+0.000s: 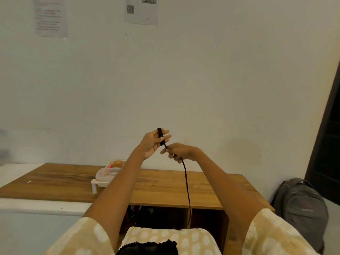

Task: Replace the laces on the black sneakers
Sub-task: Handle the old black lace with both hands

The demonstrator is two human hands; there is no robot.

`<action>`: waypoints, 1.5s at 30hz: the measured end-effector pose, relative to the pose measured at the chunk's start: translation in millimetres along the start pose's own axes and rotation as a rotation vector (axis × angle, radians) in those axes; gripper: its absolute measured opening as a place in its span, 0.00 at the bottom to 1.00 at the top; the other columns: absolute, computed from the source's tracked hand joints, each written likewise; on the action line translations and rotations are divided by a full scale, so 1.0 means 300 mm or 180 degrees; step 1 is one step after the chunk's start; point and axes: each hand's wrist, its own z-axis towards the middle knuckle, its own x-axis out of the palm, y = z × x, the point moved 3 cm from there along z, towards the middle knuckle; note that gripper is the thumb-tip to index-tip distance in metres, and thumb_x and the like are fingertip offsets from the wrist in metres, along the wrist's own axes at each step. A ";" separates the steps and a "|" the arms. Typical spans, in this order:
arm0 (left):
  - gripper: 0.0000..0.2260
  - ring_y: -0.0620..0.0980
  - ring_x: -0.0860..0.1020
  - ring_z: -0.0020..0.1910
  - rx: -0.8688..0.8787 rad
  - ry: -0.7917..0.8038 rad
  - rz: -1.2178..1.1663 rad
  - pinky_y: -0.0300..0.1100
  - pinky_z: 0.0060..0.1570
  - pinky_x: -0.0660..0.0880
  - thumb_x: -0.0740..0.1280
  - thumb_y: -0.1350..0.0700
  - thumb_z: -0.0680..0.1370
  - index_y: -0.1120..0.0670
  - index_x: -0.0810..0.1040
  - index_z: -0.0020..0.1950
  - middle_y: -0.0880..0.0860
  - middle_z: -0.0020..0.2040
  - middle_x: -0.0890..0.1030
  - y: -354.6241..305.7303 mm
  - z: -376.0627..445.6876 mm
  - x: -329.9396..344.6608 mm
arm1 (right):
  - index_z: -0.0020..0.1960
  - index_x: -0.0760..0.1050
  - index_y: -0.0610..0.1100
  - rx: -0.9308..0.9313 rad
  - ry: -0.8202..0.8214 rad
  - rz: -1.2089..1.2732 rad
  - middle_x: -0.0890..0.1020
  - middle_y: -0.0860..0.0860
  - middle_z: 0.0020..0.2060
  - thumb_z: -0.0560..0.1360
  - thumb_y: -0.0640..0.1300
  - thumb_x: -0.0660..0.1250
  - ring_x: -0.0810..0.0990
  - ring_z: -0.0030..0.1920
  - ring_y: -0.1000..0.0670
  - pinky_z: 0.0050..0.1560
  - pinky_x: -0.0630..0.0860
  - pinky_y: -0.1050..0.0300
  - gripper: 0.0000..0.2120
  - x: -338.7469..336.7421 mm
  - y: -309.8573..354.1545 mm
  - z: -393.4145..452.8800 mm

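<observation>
A black shoelace (187, 183) hangs from my raised hands down toward my lap. Its upper end is wound in several turns around the fingers of my left hand (153, 142), which is held up with the palm facing me. My right hand (181, 151) sits just to the right and a little lower, pinching the lace where it leaves the coil. The lace's lower end drops out of sight behind my yellow spotted clothing. No black sneakers can be made out for certain; dark shapes lie in the cubby below the table.
A wooden table (165, 188) stands in front of me against a pale wall. A white plastic basket (105, 178) with an orange jar sits on it. A grey backpack (301, 207) leans at the right by a dark door. Papers hang on the wall.
</observation>
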 end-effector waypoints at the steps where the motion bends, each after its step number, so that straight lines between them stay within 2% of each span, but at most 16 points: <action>1: 0.23 0.59 0.74 0.63 0.0032 -0.0111 0.0118 0.45 0.57 0.75 0.53 0.76 0.78 0.67 0.60 0.72 0.62 0.70 0.69 0.007 0.006 -0.012 | 0.65 0.70 0.41 0.0076 0.0342 -0.0142 0.69 0.51 0.34 0.82 0.44 0.53 0.63 0.28 0.54 0.28 0.65 0.63 0.15 0.015 0.004 -0.009; 4: 0.29 0.59 0.70 0.68 -0.0037 -0.0226 0.0644 0.46 0.60 0.71 0.51 0.80 0.74 0.65 0.57 0.74 0.59 0.73 0.66 0.016 0.007 -0.041 | 0.68 0.70 0.40 0.0138 0.0769 -0.0558 0.71 0.51 0.34 0.81 0.42 0.57 0.67 0.28 0.55 0.31 0.70 0.63 0.16 0.009 0.049 -0.039; 6: 0.32 0.56 0.71 0.67 -0.0196 -0.0136 0.1141 0.43 0.57 0.72 0.51 0.81 0.73 0.63 0.57 0.75 0.58 0.71 0.68 0.020 -0.003 -0.047 | 0.64 0.73 0.41 -0.0036 0.0644 -0.0730 0.71 0.52 0.33 0.80 0.46 0.60 0.67 0.27 0.56 0.31 0.70 0.64 0.15 -0.030 0.107 -0.060; 8: 0.27 0.55 0.77 0.58 -0.0322 0.0153 0.1437 0.39 0.51 0.76 0.52 0.78 0.74 0.64 0.63 0.72 0.58 0.63 0.75 0.019 -0.024 -0.037 | 0.56 0.76 0.40 -0.0274 0.0382 -0.0778 0.70 0.53 0.31 0.79 0.48 0.62 0.65 0.26 0.56 0.28 0.68 0.65 0.13 -0.074 0.168 -0.077; 10: 0.22 0.55 0.80 0.54 -0.0495 0.0488 0.1270 0.40 0.50 0.78 0.51 0.74 0.75 0.64 0.69 0.67 0.58 0.59 0.78 0.024 -0.048 -0.019 | 0.49 0.76 0.40 -0.0456 -0.0036 -0.0764 0.69 0.52 0.29 0.79 0.49 0.61 0.64 0.26 0.55 0.27 0.64 0.66 0.12 -0.121 0.205 -0.084; 13: 0.16 0.57 0.82 0.49 -0.0699 0.0675 0.0726 0.43 0.47 0.79 0.52 0.63 0.78 0.63 0.74 0.61 0.59 0.56 0.81 0.022 -0.071 0.000 | 0.46 0.75 0.41 -0.0598 -0.0762 -0.0721 0.69 0.50 0.31 0.80 0.50 0.59 0.63 0.29 0.53 0.27 0.62 0.64 0.13 -0.177 0.202 -0.071; 17: 0.22 0.54 0.81 0.40 -0.0594 0.0675 0.0031 0.44 0.40 0.78 0.52 0.47 0.81 0.63 0.76 0.58 0.58 0.48 0.82 -0.017 -0.067 0.018 | 0.46 0.71 0.42 -0.0559 -0.1154 -0.0299 0.68 0.49 0.32 0.81 0.46 0.55 0.61 0.28 0.54 0.26 0.59 0.63 0.11 -0.154 0.118 -0.031; 20: 0.30 0.58 0.81 0.50 -0.0372 0.0664 -0.0568 0.48 0.47 0.80 0.52 0.40 0.80 0.65 0.74 0.62 0.61 0.56 0.80 -0.046 -0.045 0.025 | 0.54 0.69 0.41 -0.0442 -0.0982 -0.0269 0.67 0.49 0.32 0.81 0.41 0.51 0.61 0.28 0.53 0.24 0.59 0.62 0.10 -0.086 0.042 -0.005; 23: 0.32 0.60 0.75 0.62 -0.0132 0.0447 -0.0761 0.51 0.58 0.75 0.51 0.38 0.80 0.65 0.67 0.69 0.62 0.65 0.74 -0.065 -0.020 0.015 | 0.56 0.72 0.42 -0.0230 -0.0407 -0.0252 0.67 0.50 0.31 0.83 0.48 0.49 0.60 0.27 0.54 0.23 0.59 0.64 0.15 -0.015 -0.006 -0.002; 26: 0.32 0.58 0.73 0.65 -0.0095 0.0115 -0.0365 0.50 0.63 0.71 0.51 0.38 0.80 0.64 0.64 0.71 0.60 0.67 0.72 -0.062 -0.009 -0.015 | 0.56 0.75 0.43 -0.0213 -0.0018 -0.0274 0.65 0.51 0.30 0.82 0.54 0.51 0.58 0.27 0.54 0.24 0.57 0.64 0.19 0.011 -0.011 -0.015; 29: 0.30 0.56 0.71 0.67 -0.0266 0.0075 0.0589 0.48 0.64 0.68 0.50 0.39 0.81 0.62 0.63 0.72 0.58 0.70 0.70 -0.029 -0.014 -0.043 | 0.54 0.77 0.44 -0.0339 0.0006 -0.0324 0.63 0.52 0.29 0.81 0.56 0.56 0.58 0.27 0.55 0.26 0.57 0.64 0.18 -0.017 0.023 -0.035; 32: 0.26 0.55 0.77 0.59 -0.0426 0.0344 0.1639 0.49 0.64 0.70 0.49 0.41 0.81 0.58 0.69 0.68 0.58 0.66 0.75 0.006 -0.030 -0.049 | 0.48 0.75 0.43 -0.0491 -0.0186 -0.0435 0.63 0.53 0.28 0.80 0.53 0.58 0.59 0.27 0.55 0.26 0.57 0.64 0.15 -0.069 0.083 -0.055; 34: 0.26 0.56 0.81 0.52 -0.0510 0.0539 0.1821 0.50 0.60 0.73 0.47 0.40 0.82 0.57 0.75 0.62 0.58 0.59 0.80 0.011 -0.045 -0.038 | 0.46 0.72 0.41 -0.0576 -0.0537 -0.0525 0.64 0.52 0.28 0.80 0.54 0.58 0.60 0.27 0.54 0.26 0.59 0.64 0.16 -0.110 0.119 -0.060; 40: 0.28 0.53 0.79 0.33 -0.0727 0.0681 0.1260 0.45 0.41 0.77 0.50 0.38 0.81 0.60 0.79 0.48 0.56 0.40 0.82 -0.042 -0.070 0.018 | 0.45 0.67 0.43 -0.0987 -0.1276 0.0210 0.66 0.52 0.30 0.79 0.53 0.62 0.61 0.27 0.56 0.25 0.60 0.65 0.13 -0.143 0.095 -0.053; 43: 0.27 0.54 0.81 0.35 -0.0522 0.0623 0.0375 0.44 0.39 0.79 0.52 0.41 0.81 0.62 0.79 0.51 0.57 0.42 0.83 -0.063 -0.056 0.030 | 0.48 0.68 0.42 -0.1100 -0.1618 0.0622 0.70 0.51 0.32 0.81 0.49 0.58 0.63 0.26 0.55 0.24 0.60 0.64 0.10 -0.079 0.022 -0.022; 45: 0.26 0.57 0.83 0.45 -0.0361 0.0575 -0.0034 0.46 0.45 0.80 0.53 0.42 0.81 0.63 0.77 0.57 0.59 0.51 0.83 -0.063 -0.041 0.035 | 0.47 0.68 0.43 -0.1077 -0.1715 0.0937 0.69 0.51 0.31 0.82 0.46 0.55 0.62 0.26 0.55 0.23 0.59 0.64 0.08 -0.024 -0.019 0.000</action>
